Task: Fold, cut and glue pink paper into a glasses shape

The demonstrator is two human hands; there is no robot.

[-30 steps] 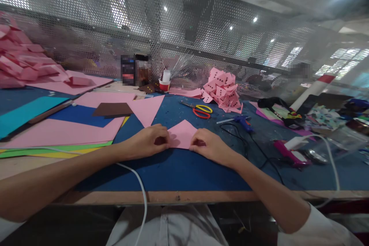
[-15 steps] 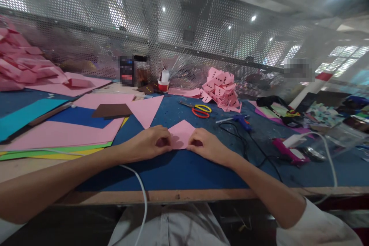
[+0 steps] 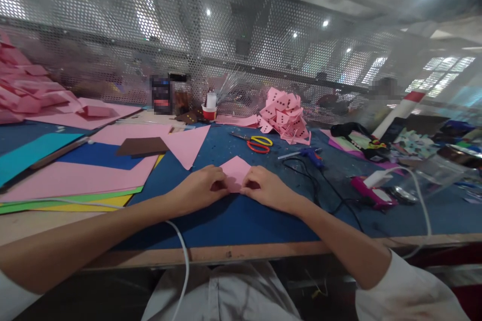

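Pink paper rises in a heap (image 3: pixel 26 83) far left of the scissors (image 3: pixel 250 139) as we look across. Closer to the scissors, on that same side, we see a triangle (image 3: pixel 188 145), one point aimed at us. Next, on the near left of the scissors, comes the left hand (image 3: pixel 199 188), thumb and finger closed on the edge of a sheet (image 3: pixel 236 169). That sheet lies on our side of the scissors and slightly left of them, between both hands, its peak pointing away from us. We judge neither hand nearer: both touch it, one toward each end of the near edge, and their even stance about that peak seems to matter most. The hands hide its flanks, so we cannot tell its long axis. Nearer us than the scissors, a little right, the right hand (image 3: pixel 273 188) pinches the other side, fingertips together. Right of the scissors, we find a glue gun (image 3: pixel 312 157), apart from the fingers.
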